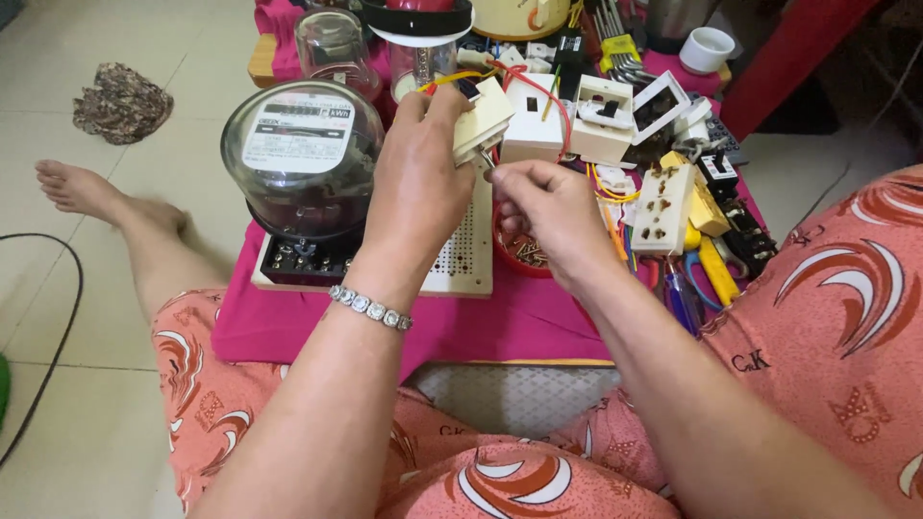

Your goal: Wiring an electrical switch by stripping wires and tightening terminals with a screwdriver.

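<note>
My left hand [415, 183] holds a cream electrical switch box [484, 117] up above the board, with red and yellow wires [460, 77] running from its top. My right hand [543, 216] is just below and right of it, fingers pinched on a small metal piece, likely a screw or tool tip [487, 160], touching the box's underside. A silver bracelet sits on my left wrist. Under the hands lies a perforated cream mounting board [463, 259] on a pink cloth [481, 322].
A glass-domed electricity meter [300, 154] stands left on the board. A red dish of screws [524, 255] sits under my right hand. White socket plates [601, 120], a multi-socket block [661, 207], screwdrivers [716, 274] and glass jars [332, 48] crowd the back and right. A black cable [67, 288] lies on the tiled floor.
</note>
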